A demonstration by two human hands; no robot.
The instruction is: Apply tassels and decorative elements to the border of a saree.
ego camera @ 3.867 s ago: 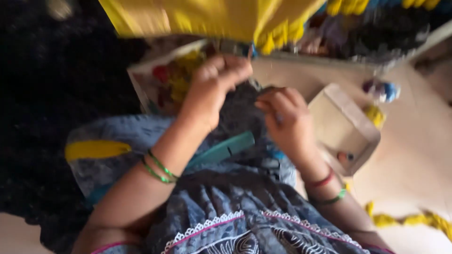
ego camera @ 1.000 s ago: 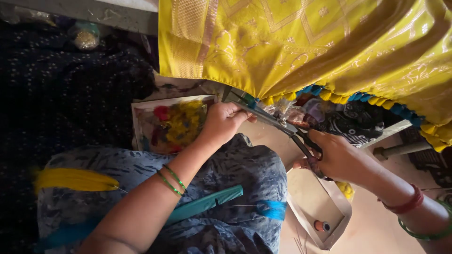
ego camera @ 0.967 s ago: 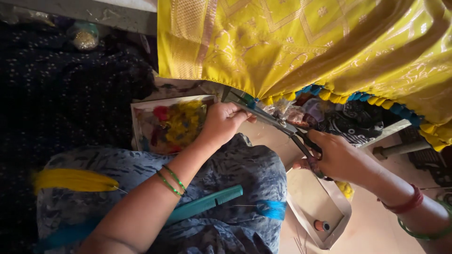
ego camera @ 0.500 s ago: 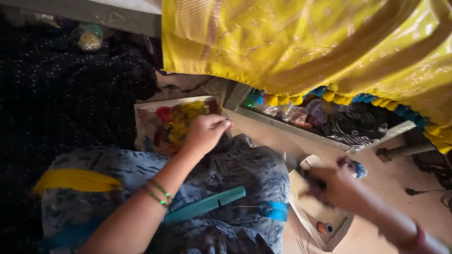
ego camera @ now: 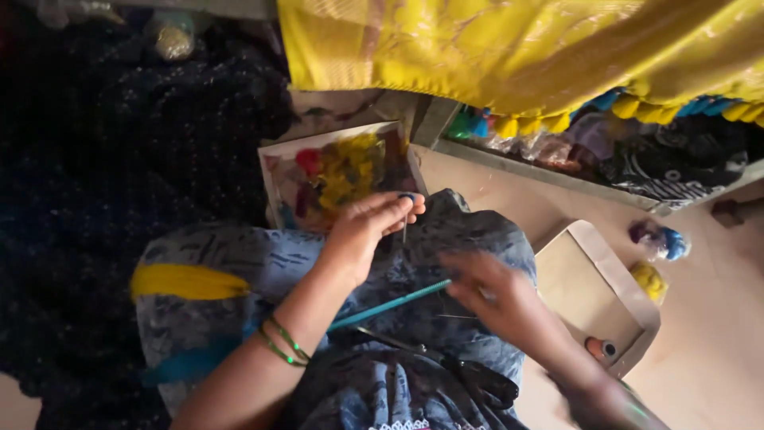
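My left hand [ego camera: 368,232] is over my lap with its fingertips pinched on a thin needle [ego camera: 404,228] that points down. My right hand [ego camera: 495,299] is blurred with motion, just right of a teal strip [ego camera: 390,305] lying across my blue patterned skirt [ego camera: 446,239]. Its fingers look spread, and I see nothing in them. Dark scissors [ego camera: 473,378] lie on the skirt below the right hand. A yellow tassel bundle [ego camera: 187,283] rests on my left knee.
A yellow cloth [ego camera: 517,48] with a tassel fringe hangs across the top. A flat tray [ego camera: 270,171] of red and yellow tassels sits beyond my lap. An open cardboard box [ego camera: 629,287] lies at right, with blue [ego camera: 659,239] and yellow [ego camera: 649,280] thread balls on the floor beside it.
My right hand left the cloth's edge, came down past the box to my lap, and no longer holds the scissors. My left hand dropped from the fringe to my knee.
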